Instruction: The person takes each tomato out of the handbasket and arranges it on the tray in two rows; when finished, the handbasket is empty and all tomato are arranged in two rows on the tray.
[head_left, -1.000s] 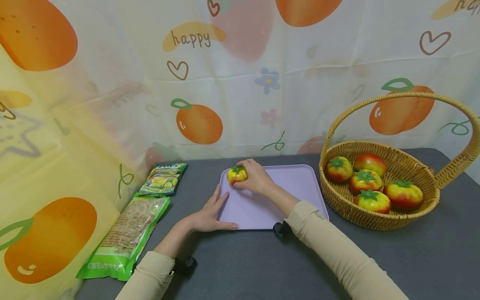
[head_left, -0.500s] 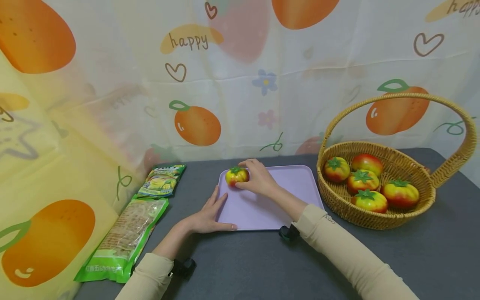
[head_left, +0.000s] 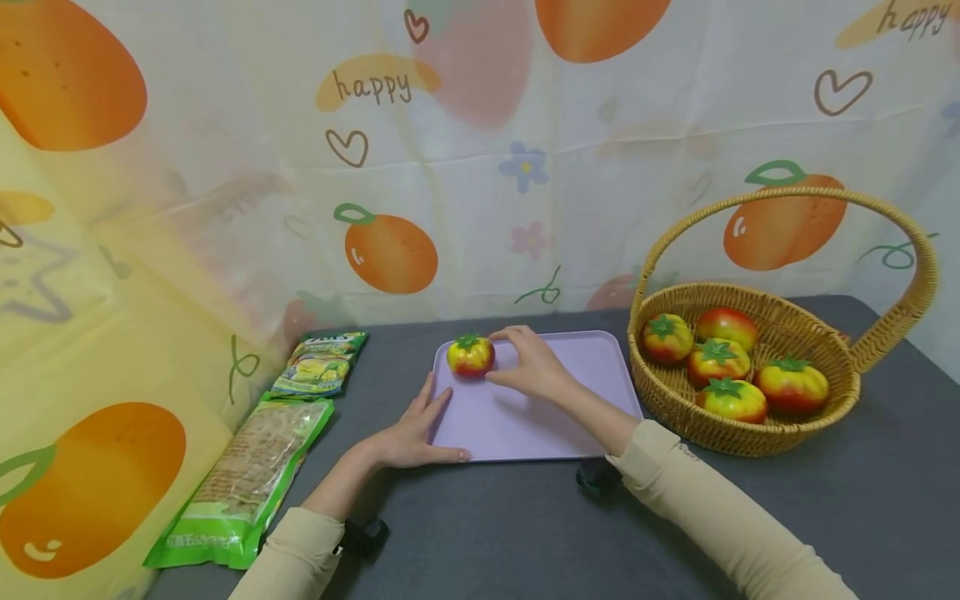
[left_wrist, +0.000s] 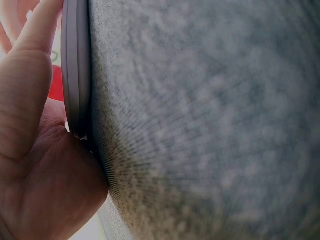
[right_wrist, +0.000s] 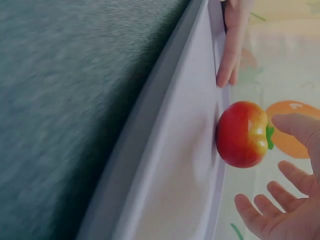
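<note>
A red-and-yellow tomato (head_left: 471,357) with a green leafy top stands at the far left corner of the lilac tray (head_left: 555,417). Just to its right is my right hand (head_left: 531,365), thumb and fingers spread apart and holding nothing. The right wrist view shows a gap between those fingers (right_wrist: 295,125) and the tomato (right_wrist: 242,135). My left hand (head_left: 412,429) rests at the tray's near left corner, fingers straight along the left edge and thumb along the front edge. In the left wrist view the palm (left_wrist: 55,175) lies against the tray's rim (left_wrist: 77,65).
At the right a wicker basket (head_left: 742,442) with a tall handle holds several similar tomatoes (head_left: 718,360). Two packets lie on the left: a small green-and-yellow packet (head_left: 318,364) and a larger green-edged bag (head_left: 247,471). A fruit-printed cloth (head_left: 465,167) hangs behind the grey table (head_left: 495,533).
My right hand has let go of the tomato and drawn back to the right. The tomato stays on the tray, and my left hand keeps its place at the corner.
</note>
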